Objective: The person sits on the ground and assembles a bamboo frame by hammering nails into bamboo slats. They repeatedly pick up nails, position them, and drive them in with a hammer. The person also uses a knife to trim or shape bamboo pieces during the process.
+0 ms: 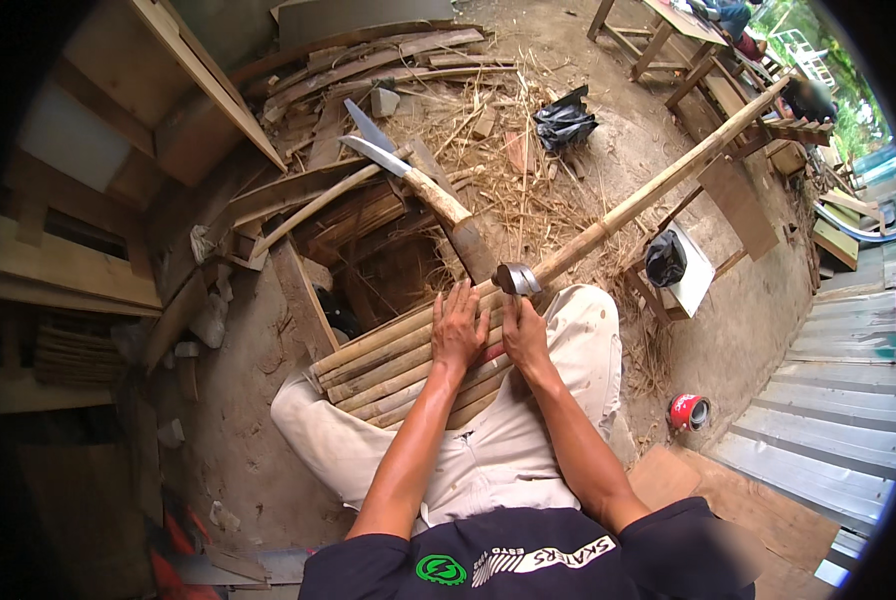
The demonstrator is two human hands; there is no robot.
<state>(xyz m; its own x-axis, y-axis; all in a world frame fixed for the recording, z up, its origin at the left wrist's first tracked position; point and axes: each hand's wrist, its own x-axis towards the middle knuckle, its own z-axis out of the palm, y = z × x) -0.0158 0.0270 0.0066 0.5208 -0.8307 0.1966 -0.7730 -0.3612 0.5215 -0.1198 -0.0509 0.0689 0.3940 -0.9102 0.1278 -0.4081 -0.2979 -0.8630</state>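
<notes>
A row of bamboo poles, lying side by side, rests across my lap. My left hand lies flat on them, fingers stretched out. Beside it my right hand is closed around a hammer, its metal head above the fist and a red part of its handle below. One much longer bamboo pole runs from near the hammer head to the far right. Just beyond my hands, a large knife with a pale wooden handle lies over some timber, next to a second grey blade.
Wood strips and shavings litter the ground ahead. A black plastic bag lies there. At right stand a small stool, a red can and corrugated metal sheets. Wooden furniture stands left. People are partly visible far right.
</notes>
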